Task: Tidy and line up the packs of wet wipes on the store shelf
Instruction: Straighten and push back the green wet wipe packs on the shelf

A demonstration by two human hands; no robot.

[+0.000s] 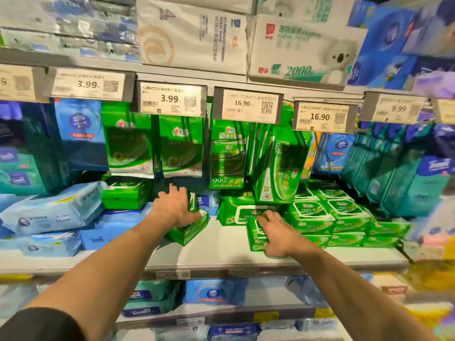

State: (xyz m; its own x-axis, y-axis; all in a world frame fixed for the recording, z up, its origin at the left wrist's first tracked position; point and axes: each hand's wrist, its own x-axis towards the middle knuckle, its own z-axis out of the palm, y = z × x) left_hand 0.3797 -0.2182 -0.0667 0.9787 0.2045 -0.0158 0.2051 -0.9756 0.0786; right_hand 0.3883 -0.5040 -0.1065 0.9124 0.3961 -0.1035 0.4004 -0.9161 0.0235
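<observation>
My left hand (176, 205) grips a tilted green pack of wet wipes (194, 225) at the middle of the grey shelf (221, 257). My right hand (275, 232) lies on a small green pack (256, 238) at the shelf front, fingers spread over it, touching a larger green pack (236, 212) behind. Flat green packs (330, 217) are stacked in rows to the right. A green pack (125, 194) sits left of my left hand. Green hanging packs (181, 146) dangle from hooks above.
Price tags (170, 99) hang along the upper shelf edge. Blue wipe packs (51, 212) are piled at the left. Teal and blue tissue packs (403, 175) stand at the right. White tissue bundles (300, 50) fill the top shelf. More blue packs (211, 291) lie on the shelf below.
</observation>
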